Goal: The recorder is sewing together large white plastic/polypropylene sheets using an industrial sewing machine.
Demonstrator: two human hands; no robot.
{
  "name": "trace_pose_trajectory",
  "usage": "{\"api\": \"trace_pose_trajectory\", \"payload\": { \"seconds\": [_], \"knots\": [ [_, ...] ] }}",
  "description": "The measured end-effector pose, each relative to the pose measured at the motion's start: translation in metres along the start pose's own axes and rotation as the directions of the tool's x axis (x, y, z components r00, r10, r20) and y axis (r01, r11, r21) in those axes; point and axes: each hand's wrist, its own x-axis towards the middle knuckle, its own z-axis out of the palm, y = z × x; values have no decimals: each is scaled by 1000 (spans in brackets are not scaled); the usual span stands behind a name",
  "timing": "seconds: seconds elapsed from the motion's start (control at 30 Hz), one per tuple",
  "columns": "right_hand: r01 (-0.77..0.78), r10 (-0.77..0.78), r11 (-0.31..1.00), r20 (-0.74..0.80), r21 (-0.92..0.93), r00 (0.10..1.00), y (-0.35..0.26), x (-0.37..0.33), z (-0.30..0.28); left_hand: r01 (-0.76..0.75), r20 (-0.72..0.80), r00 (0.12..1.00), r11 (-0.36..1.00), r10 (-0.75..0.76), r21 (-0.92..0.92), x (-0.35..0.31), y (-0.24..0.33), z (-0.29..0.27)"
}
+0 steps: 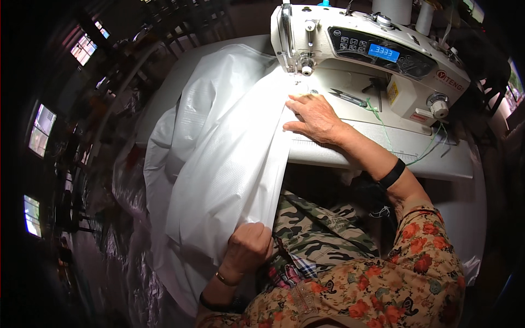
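A large white woven plastic sheet point(219, 153) spreads over the left of the sewing table and hangs down toward my lap. Its right edge runs up to the needle area of a white sewing machine point(350, 38). My left hand point(250, 246) is closed in a fist on that edge near my lap. Close to the presser foot point(298, 82), my right hand point(317, 117) rests with fingers stretched and its fingertips on the sheet's edge. The part of the sheet right under the needle is glaringly lit, so details there are washed out.
Thread snips point(349, 98) lie on the machine bed, with green thread point(383, 123) trailing to the right. A lit control panel point(383, 52) is on the machine head. Thread cones point(424, 19) stand behind it. More crumpled plastic point(131, 218) lies at the left.
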Motion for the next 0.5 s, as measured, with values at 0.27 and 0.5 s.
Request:
{"api": "trace_pose_trajectory", "payload": {
  "seconds": [0.27, 0.5],
  "knots": [
    [-12, 11, 999, 26, 29, 1000, 0, 0, -1, 32, -90, 996, 999, -30, 28, 31, -6, 1],
    [183, -180, 956, -32, 230, 983, -2, -2, -10, 75, -213, 974, 997, -70, 15, 39, -5, 3]
  ]
}}
